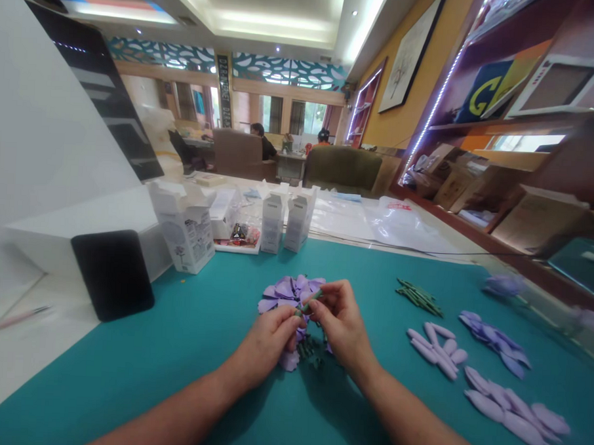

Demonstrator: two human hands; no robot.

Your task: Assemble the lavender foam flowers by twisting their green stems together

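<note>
My left hand [272, 334] and my right hand [342, 324] meet over the middle of the mat. A short green stem piece [312, 300] is pinched between the fingertips of both hands. Behind and below them lies a cluster of light purple petals [285, 291], partly covered by my fingers. Small dark green pieces [311, 352] lie under my hands beside the petals. Whether the stem piece joins the petals is hidden by my fingers.
On the teal mat [197, 369], green stems [419, 297], lilac pieces [436, 350] and purple petals [496, 339] lie at right. White boxes [273, 225] and a small tray [237, 247] stand at the back. At left is a black panel [112, 275]. People sit farther off.
</note>
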